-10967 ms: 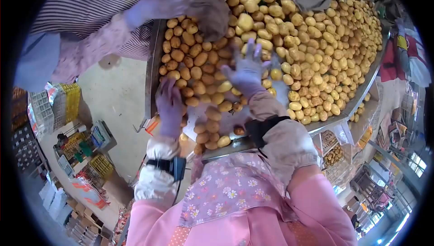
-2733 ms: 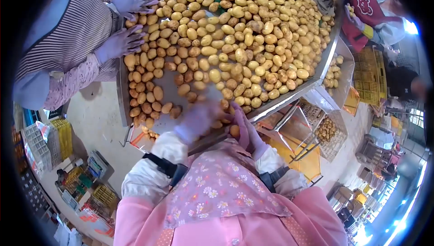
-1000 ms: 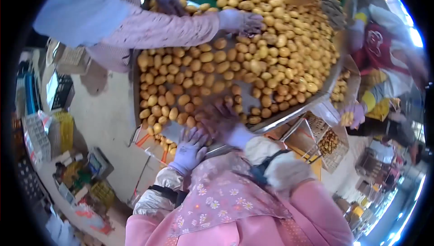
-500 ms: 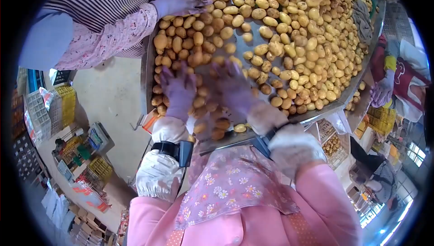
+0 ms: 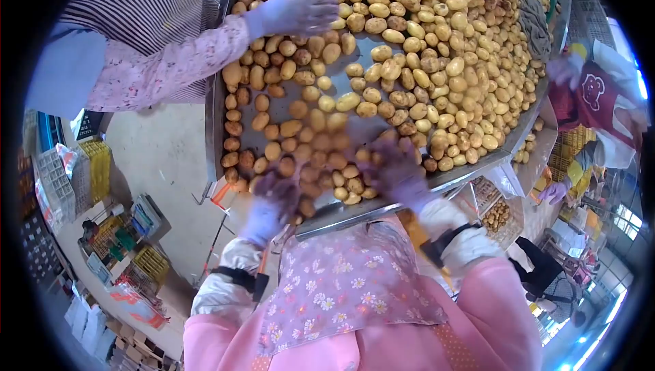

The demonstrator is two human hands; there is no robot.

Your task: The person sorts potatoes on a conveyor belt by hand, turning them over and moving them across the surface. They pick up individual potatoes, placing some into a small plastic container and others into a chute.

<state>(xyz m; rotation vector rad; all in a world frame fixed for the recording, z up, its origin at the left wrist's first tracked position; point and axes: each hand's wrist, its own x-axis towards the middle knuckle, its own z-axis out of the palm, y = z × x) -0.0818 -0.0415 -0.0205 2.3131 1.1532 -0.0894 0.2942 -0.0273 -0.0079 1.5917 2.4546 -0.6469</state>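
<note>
Many yellow-brown potatoes (image 5: 454, 67) lie on a metal sorting table (image 5: 355, 217), heaped thickest at the right. My left hand (image 5: 274, 199), in a purple glove, is at the near edge with its fingers spread against some of the potatoes. On the other side of a small cluster of potatoes (image 5: 351, 183), my right hand (image 5: 399, 172), gloved too, is open with blurred fingers. Neither hand visibly grips a potato. Some potatoes between the hands are smeared by motion.
A co-worker's gloved hand (image 5: 297, 15) reaches over the potatoes from the left. Another person in a dark red apron (image 5: 593, 95) stands at the right. A grey cloth (image 5: 535, 26) lies at the heap's far right. Yellow crates (image 5: 95, 165) are stacked on the floor at left.
Both my hands have come back toward the table's near edge, and the right one has also moved rightward. Potatoes have shifted toward me. The co-worker's hand has moved slightly right.
</note>
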